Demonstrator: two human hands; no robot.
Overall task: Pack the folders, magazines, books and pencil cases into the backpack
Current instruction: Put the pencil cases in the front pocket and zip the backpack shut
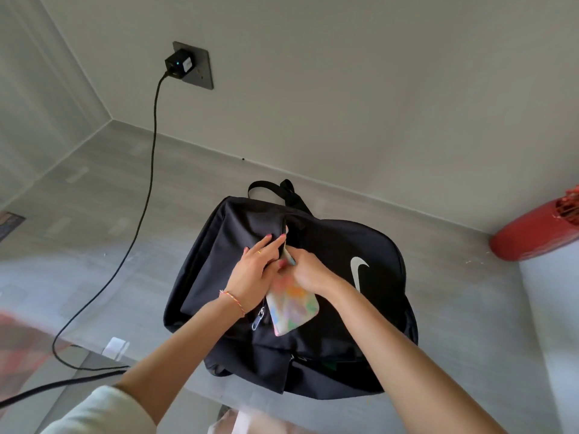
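Observation:
A black backpack [338, 355] with a white swoosh lies on the grey floor in the middle of the view. A pastel, multicoloured pencil case [293, 310] sits at the pocket opening on the backpack's top, its far end tucked under my hands. My left hand [255, 270] holds the black edge of the pocket opening, fingers stretched along the zip line. My right hand [308, 270] grips the far end of the pencil case at the opening. A silver zip puller [257, 321] hangs beside the case.
A black cable [138, 220] runs from a charger in a wall socket [188, 65] down across the floor at left. A red cylindrical object [532, 233] lies against the wall at right. Blurred red and pale items sit at the bottom left and bottom edge.

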